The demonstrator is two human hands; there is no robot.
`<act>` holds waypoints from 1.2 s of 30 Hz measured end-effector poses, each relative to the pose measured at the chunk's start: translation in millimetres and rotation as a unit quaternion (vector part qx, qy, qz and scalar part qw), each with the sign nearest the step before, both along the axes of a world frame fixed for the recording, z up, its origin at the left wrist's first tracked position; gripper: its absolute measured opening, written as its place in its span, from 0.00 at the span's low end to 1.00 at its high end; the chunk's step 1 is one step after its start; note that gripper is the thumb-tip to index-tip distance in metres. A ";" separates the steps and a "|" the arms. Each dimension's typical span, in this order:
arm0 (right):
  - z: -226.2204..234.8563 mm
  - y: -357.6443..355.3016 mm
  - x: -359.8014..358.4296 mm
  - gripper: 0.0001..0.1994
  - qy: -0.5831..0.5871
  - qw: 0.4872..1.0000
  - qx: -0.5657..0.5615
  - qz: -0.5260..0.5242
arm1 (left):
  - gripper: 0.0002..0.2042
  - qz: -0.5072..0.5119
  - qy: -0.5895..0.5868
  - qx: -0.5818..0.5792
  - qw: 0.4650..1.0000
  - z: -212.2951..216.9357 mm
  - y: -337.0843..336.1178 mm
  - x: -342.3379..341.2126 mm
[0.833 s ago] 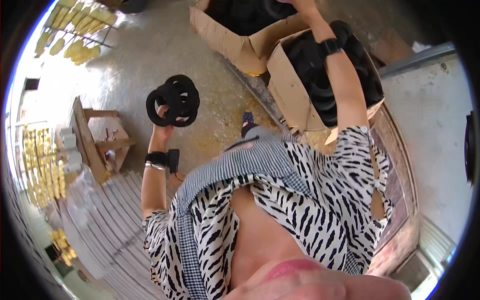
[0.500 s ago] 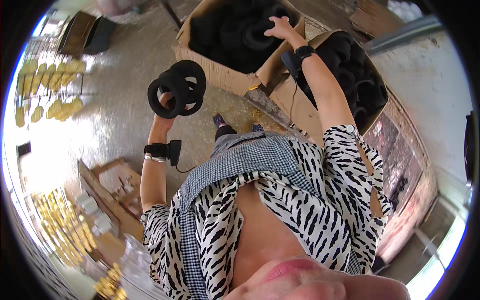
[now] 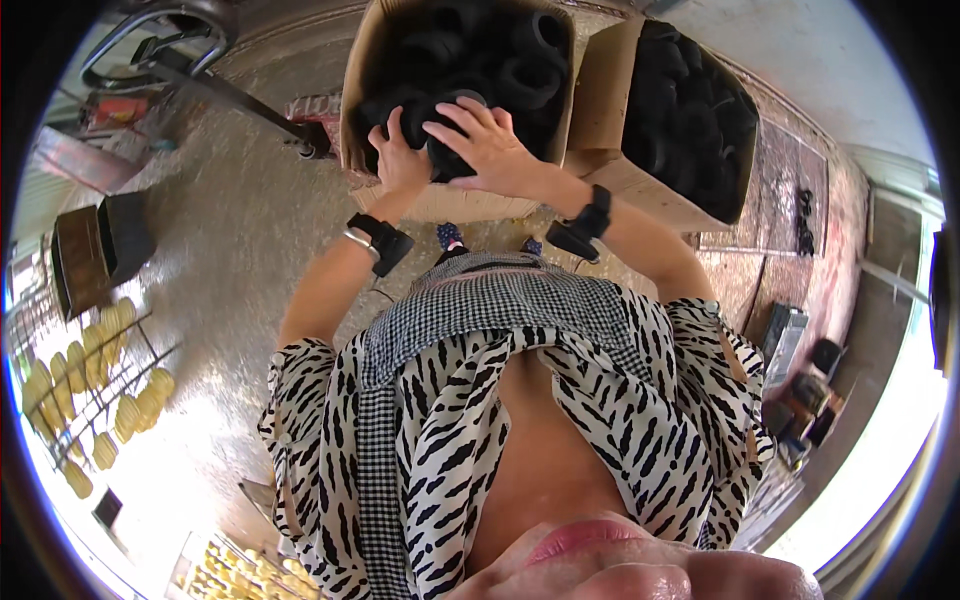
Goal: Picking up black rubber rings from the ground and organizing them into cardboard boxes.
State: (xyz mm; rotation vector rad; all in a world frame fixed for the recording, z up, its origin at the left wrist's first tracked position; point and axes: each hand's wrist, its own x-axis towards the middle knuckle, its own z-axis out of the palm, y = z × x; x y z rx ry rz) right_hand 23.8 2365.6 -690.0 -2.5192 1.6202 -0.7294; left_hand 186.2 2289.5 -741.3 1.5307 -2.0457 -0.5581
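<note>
A cardboard box (image 3: 357,60) full of soft-looking black rings (image 3: 532,82) stands in front of me. Both my hands reach into its near side. My right hand (image 3: 490,152) curves its spread fingers over a black ring (image 3: 442,160), with the thumb low on the ring's near side. On that ring's left is my left hand (image 3: 402,168), fingers bent among the dark rings and gripping there. Black on black hides where one ring ends and another starts, so how many are held is unclear.
To the right stands a second cardboard box (image 3: 600,90) packed with black rings. A metal-handled cart (image 3: 215,85) is at the far left. Racks of yellow oval pieces (image 3: 95,360) line the left side. A dark brown bin (image 3: 100,245) sits on the floor.
My left hand has carried its several black rings from the left over to the box. My right hand has drawn back nearer, beside the left. The view has turned toward the boxes.
</note>
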 end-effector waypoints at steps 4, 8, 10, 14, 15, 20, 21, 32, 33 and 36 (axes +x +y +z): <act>-31.5 -10.3 -4.7 0.44 0.032 0.998 -0.044 0.022 | 0.37 -0.056 0.060 -0.001 0.997 -27.2 -1.5 0.4; -28.5 -10.2 -42.8 0.39 -0.068 0.997 0.018 -0.017 | 0.44 -0.125 0.015 0.028 0.992 3.0 -5.1 3.3; -31.7 -3.3 -69.2 0.39 -0.034 0.996 0.064 -0.052 | 0.45 -0.135 -0.008 -0.001 0.991 3.8 -6.2 10.9; -111.2 11.0 -103.3 0.39 -0.030 0.971 0.194 -0.135 | 0.41 -0.191 -0.091 -0.008 0.977 0.4 1.5 -4.1; -125.7 10.4 -106.2 0.39 -0.005 0.961 0.208 -0.181 | 0.40 -0.201 -0.142 -0.058 0.967 -6.0 0.7 -13.7; -103.3 1.9 -114.9 0.38 0.021 0.950 0.243 -0.195 | 0.42 -0.178 -0.212 -0.082 0.958 0.6 14.6 -51.7; -88.6 1.1 -125.0 0.38 0.023 0.947 0.262 -0.185 | 0.43 -0.179 -0.205 -0.044 0.961 13.5 17.1 -56.5; -56.0 5.4 -83.4 0.22 -0.011 0.986 0.164 0.002 | 0.33 -0.322 -0.234 -0.228 0.888 20.4 14.5 -77.6; -70.6 -3.7 -92.0 0.20 -0.059 0.986 0.155 0.004 | 0.30 -0.303 -0.279 -0.217 0.885 15.9 13.3 -87.5; -83.7 -15.0 -107.3 0.22 -0.123 0.981 0.148 0.020 | 0.30 -0.284 -0.329 -0.203 0.877 6.1 6.7 -107.1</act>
